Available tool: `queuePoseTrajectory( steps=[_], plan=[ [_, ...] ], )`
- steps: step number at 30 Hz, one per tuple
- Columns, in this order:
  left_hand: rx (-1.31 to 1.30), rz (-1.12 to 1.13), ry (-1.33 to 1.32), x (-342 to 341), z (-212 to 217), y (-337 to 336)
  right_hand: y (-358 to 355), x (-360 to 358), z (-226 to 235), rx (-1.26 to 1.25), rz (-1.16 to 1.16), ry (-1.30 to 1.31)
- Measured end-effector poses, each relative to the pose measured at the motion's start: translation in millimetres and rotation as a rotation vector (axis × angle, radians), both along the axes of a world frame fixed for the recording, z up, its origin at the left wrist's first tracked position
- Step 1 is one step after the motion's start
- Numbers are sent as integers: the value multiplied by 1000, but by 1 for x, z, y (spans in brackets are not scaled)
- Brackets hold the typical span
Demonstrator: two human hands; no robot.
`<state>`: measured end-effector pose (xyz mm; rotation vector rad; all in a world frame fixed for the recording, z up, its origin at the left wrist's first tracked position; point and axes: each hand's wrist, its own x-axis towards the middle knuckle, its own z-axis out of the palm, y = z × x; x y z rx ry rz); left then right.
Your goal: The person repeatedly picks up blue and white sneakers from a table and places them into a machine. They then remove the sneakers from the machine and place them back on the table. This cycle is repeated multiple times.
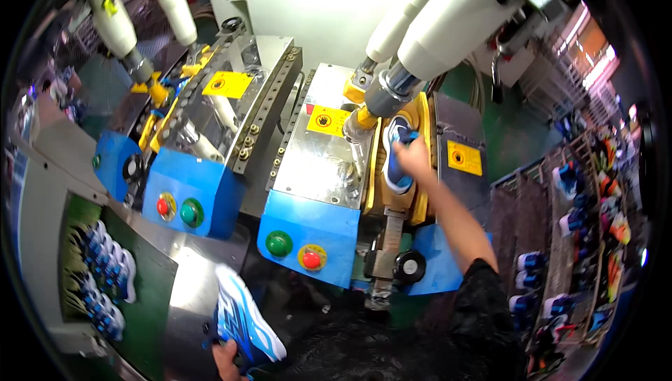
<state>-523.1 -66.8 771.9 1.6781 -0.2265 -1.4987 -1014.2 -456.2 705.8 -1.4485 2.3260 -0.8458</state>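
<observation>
At the lower left, my left hand (225, 358) is closed on a blue and white sneaker (246, 321), which is tilted with its pale sole edge toward the right. My right hand (413, 155) reaches forward into the right-hand station of a press machine. Its fingers are closed around the upper of another blue and white sneaker (397, 177), partly hiding it. That shoe lies lengthwise between the yellow side pads (421, 195) of the station. Just to its left, a press rod with a yellow tip (358, 125) comes down from above.
Green and red buttons sit on the blue front panel (308, 237). A second press station (189, 185) stands to the left. Several sneakers rest on a green surface (150, 297) at lower left. A shoe rack (546, 241) holding many shoes stands at the right.
</observation>
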Motion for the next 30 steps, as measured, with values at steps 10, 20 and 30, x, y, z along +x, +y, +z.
queuePoseTrajectory(
  steps=[10, 20, 30],
  plan=[
    [280, 306, 6, 3, -33, 42, 24, 48, 25, -45, -83, 10],
    [-101, 88, 369, 20, -43, -59, 113, 158, 110, -296, 207, 11],
    [-217, 139, 290, 62, -58, -39, 142, 339, 58, -489, 834, -141]
  ],
)
